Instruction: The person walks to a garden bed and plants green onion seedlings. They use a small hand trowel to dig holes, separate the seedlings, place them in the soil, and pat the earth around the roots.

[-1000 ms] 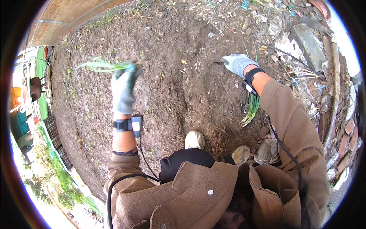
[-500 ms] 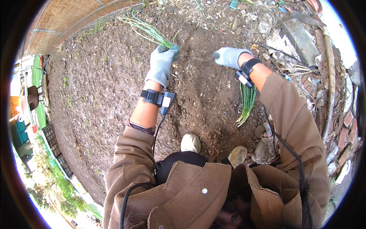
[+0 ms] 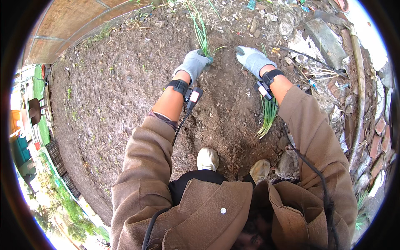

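Observation:
My left hand (image 3: 192, 64), in a grey glove, is shut on the base of a thin green seedling (image 3: 201, 31) and holds it down at the dark soil (image 3: 125, 91). The leaves point away from me. My right hand (image 3: 252, 59), gloved too, rests fingers-down on the soil just right of the seedling and holds nothing. A bundle of green seedlings (image 3: 266, 114) lies on the ground under my right forearm. Both wrists carry black straps with small devices.
My two shoes (image 3: 207, 158) stand on the soil below the hands. Stones, rubble and a slab (image 3: 325, 37) lie at the right, with a pale pipe (image 3: 360, 83) along that edge. A brick wall (image 3: 62, 29) borders the plot at upper left.
My left hand carried the seedling from the left across to the middle and lowered its base to the soil. My right hand stayed near the same spot, fingers now pressed down.

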A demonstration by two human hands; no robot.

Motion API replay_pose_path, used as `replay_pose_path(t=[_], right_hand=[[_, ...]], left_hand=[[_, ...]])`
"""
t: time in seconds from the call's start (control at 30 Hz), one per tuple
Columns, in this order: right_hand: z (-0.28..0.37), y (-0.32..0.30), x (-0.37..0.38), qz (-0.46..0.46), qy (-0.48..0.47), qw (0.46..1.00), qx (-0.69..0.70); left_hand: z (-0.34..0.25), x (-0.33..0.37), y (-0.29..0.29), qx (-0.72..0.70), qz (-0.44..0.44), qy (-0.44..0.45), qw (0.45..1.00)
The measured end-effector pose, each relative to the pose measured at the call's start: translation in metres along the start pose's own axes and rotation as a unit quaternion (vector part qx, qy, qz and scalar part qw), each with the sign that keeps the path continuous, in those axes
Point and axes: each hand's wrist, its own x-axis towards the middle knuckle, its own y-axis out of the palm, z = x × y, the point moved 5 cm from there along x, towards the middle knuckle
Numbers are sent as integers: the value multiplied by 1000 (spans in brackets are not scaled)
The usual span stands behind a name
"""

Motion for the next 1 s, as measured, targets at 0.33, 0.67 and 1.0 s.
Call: replay_pose_path(t=[0.33, 0.67, 1.0], right_hand=[[18, 37, -30, 156, -45, 980, -110], [22, 3, 15, 32, -39, 986, -159], [19, 55, -5, 133, -53, 975, -171]], left_hand=[[10, 4, -3, -74, -74, 5, 994], [16, 4, -18, -42, -77, 11, 996], [-5, -15, -10, -167, -91, -12, 982]])
